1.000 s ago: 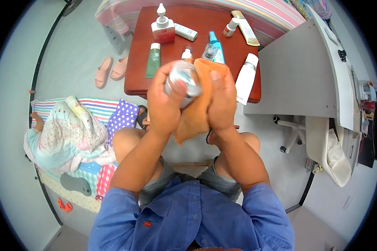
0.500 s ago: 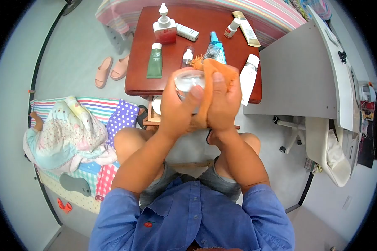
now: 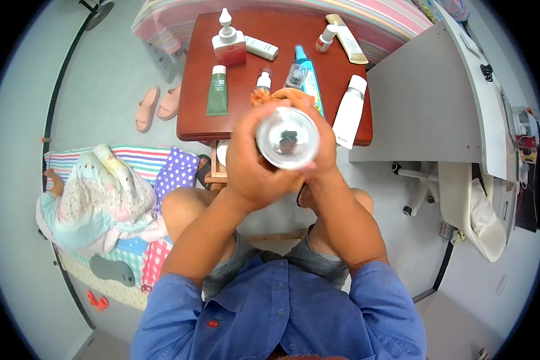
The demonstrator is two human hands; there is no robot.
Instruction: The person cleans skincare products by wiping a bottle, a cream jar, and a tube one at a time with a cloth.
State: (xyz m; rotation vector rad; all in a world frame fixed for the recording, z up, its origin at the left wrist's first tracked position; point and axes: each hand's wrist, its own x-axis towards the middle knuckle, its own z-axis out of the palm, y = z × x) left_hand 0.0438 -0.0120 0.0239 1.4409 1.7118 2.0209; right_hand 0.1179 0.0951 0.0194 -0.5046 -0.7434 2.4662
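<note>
A clear round container [image 3: 276, 141], perhaps a jar or cup, is held over the table's near edge, its round end turned up toward me. My left hand [image 3: 246, 165] is wrapped around its left side. My right hand [image 3: 326, 141] closes around the other side, with an orange cloth [image 3: 291, 95] bunched behind the container. Most of the cloth is hidden by the hands and the container. Just beyond stand a small white-topped bottle [image 3: 263, 81] and a small clear jar [image 3: 296, 76], beside a blue spray bottle [image 3: 309, 81].
On the red-brown table [image 3: 192, 90] are a pump bottle [image 3: 228, 48], a green tube [image 3: 218, 93], a white bottle [image 3: 350, 114] and other tubes. A person lies under a blanket [image 3: 102, 192] on a floor mat at left. A grey desk [image 3: 420, 96] stands at right.
The container has tipped so its round end faces up at me. The orange cloth has moved from its right side to behind it. Both hands have turned with it.
</note>
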